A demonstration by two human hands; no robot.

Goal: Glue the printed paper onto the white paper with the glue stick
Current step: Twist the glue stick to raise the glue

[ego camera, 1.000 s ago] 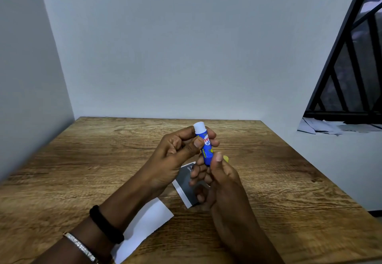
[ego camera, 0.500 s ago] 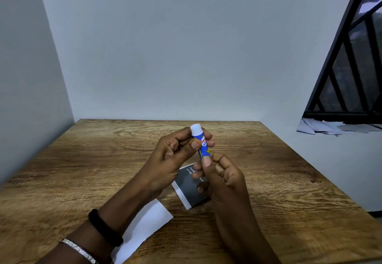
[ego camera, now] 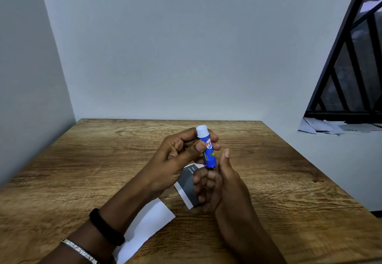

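The left hand [ego camera: 175,160] holds the glue stick [ego camera: 207,150] above the middle of the wooden table [ego camera: 82,160], pinching its blue body between the thumb on the near side and the curled fingers behind it. The stick stands nearly upright, tilted a little, with its white end [ego camera: 201,130] on top and its blue end pointing down. The right hand [ego camera: 223,185] sits just below and to the right of the stick, thumb raised and fingers curled in toward the palm. The blue end is at, or just above, those fingers. From this angle I cannot tell whether they touch it or whether the hand closes on anything. The printed paper [ego camera: 187,185], dark grey with a white strip along its left edge and a few small white words near the top, lies flat on the table under both hands, partly hidden by them. The white paper [ego camera: 144,228] lies nearer the person and to the left, partly under the left forearm and apart from the printed piece. The left wrist wears a black band [ego camera: 107,230] and a silver bracelet [ego camera: 80,251]. To the right, beyond the table, loose sheets [ego camera: 322,126] rest on a ledge below a black window grille [ego camera: 355,67].
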